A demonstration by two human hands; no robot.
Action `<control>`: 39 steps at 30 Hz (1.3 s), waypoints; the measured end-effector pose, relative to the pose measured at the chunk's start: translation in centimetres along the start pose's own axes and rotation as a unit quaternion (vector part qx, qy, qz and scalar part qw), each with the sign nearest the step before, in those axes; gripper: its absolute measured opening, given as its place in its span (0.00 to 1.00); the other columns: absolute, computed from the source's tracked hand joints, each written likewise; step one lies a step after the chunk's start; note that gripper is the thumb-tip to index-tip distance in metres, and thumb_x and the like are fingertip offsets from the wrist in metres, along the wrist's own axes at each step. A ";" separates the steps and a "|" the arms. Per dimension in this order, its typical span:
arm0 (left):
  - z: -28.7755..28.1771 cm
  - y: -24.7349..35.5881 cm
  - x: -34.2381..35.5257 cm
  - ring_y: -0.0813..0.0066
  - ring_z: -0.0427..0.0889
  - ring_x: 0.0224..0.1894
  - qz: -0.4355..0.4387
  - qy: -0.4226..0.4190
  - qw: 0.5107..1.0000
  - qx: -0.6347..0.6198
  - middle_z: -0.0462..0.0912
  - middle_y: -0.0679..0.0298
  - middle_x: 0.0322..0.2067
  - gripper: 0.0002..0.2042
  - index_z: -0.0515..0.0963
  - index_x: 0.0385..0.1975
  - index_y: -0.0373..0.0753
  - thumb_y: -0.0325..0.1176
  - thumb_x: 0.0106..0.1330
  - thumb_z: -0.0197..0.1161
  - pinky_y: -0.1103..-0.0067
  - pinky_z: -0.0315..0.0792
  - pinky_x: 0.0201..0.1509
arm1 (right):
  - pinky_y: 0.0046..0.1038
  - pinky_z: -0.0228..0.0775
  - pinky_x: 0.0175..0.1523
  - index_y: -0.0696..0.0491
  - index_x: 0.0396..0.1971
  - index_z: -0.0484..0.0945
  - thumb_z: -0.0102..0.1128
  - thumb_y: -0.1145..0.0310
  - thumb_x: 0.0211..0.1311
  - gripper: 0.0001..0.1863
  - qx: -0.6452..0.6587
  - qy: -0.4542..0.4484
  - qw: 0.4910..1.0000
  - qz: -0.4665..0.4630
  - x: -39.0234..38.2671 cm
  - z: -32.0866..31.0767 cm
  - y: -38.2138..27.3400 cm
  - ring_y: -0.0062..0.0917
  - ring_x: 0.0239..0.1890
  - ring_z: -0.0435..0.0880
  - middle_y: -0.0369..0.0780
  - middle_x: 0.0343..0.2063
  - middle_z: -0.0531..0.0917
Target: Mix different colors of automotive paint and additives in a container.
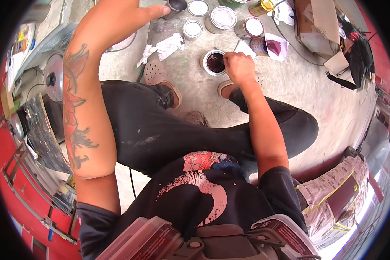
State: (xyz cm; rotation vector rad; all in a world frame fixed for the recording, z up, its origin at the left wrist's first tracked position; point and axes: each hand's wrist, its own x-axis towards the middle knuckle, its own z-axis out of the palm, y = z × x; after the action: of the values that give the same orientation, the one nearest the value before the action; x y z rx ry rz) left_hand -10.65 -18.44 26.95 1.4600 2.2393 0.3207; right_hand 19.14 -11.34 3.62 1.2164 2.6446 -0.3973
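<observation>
My left hand (123, 16) reaches to the upper edge of the view, where most of its fingers are cut off. Its stretched thumb lies at the rim of a dark grey cup (176, 6). Between my feet stands an open can of dark purple paint (215, 63). My right hand (240, 67) is at that can's right rim, fingers drawn together; what they pinch is hidden. A white piece of paper (245, 49) shows just behind these fingers. Beside it lies a tipped can (258, 46) with a purple-stained paper (276, 47) at its mouth.
Several paint cans stand beyond, among them a large white-topped can (223, 18) and a yellow-rimmed can (261, 7). Crumpled white gloves or rags (164, 47) lie on the concrete. Cardboard boxes (318, 28) and a black cable (290, 47) are at the right; a round metal lid (54, 78) stands left.
</observation>
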 end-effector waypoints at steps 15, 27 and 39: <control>2.2 -1.7 1.0 0.55 0.86 0.45 0.059 0.045 0.997 0.025 0.84 0.44 0.51 0.37 0.65 0.72 0.42 0.44 0.63 0.71 0.67 0.79 0.49 | 0.41 0.73 0.49 0.46 0.39 0.86 0.60 0.62 0.68 0.08 0.083 0.011 0.996 -0.017 0.1 1.0 0.3 0.36 0.44 0.86 0.40 0.35 0.89; 3.1 -2.2 3.7 0.47 0.81 0.57 0.037 -0.050 0.998 0.018 0.79 0.44 0.59 0.43 0.60 0.76 0.47 0.55 0.63 0.71 0.62 0.76 0.60 | 0.41 0.74 0.49 0.48 0.39 0.85 0.59 0.62 0.68 0.08 0.185 0.046 0.981 0.036 -1.0 -0.6 1.9 0.38 0.43 0.87 0.42 0.36 0.89; 3.5 -1.8 3.8 0.48 0.81 0.57 0.056 -0.044 0.997 0.021 0.79 0.43 0.59 0.42 0.60 0.76 0.46 0.52 0.64 0.71 0.63 0.75 0.61 | 0.40 0.77 0.44 0.50 0.40 0.87 0.64 0.65 0.66 0.08 0.308 0.099 0.942 0.091 -4.1 -7.8 3.0 0.42 0.34 0.87 0.45 0.28 0.87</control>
State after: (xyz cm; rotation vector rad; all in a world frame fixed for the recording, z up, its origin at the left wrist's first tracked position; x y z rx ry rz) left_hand -11.73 -15.89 22.21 1.5924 2.1115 0.2410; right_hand 23.52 -9.85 11.70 1.7349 2.6148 -1.1899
